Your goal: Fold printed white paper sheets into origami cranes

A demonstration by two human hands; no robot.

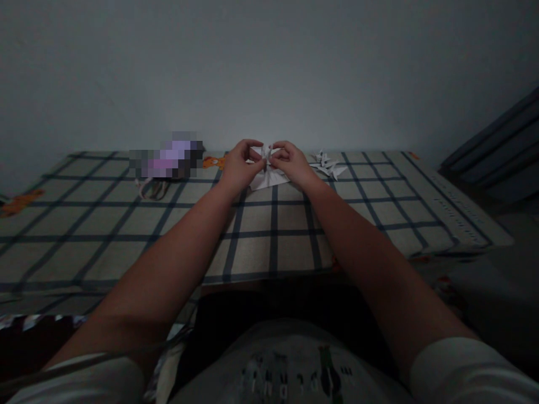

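Both arms reach out over the table to a small folded white paper piece point(266, 152), which is pinched from its two sides. My left hand point(244, 163) is closed on its left side, thumb and fingertips meeting at the paper. From the right, my right hand point(291, 161) grips it the same way. Beneath the hands lies a flat white paper sheet point(269, 179); whether it joins the folded piece I cannot tell. Just right of my right hand rest several folded paper shapes point(329, 166) with pointed tips.
A checked cloth point(252, 233) covers the table, which meets a plain wall point(269, 73) at the back. To the left lies a blurred-out purple object point(172, 157) with a cord-like loop point(154, 189). Dark draped fabric point(501, 151) stands beyond the right end.
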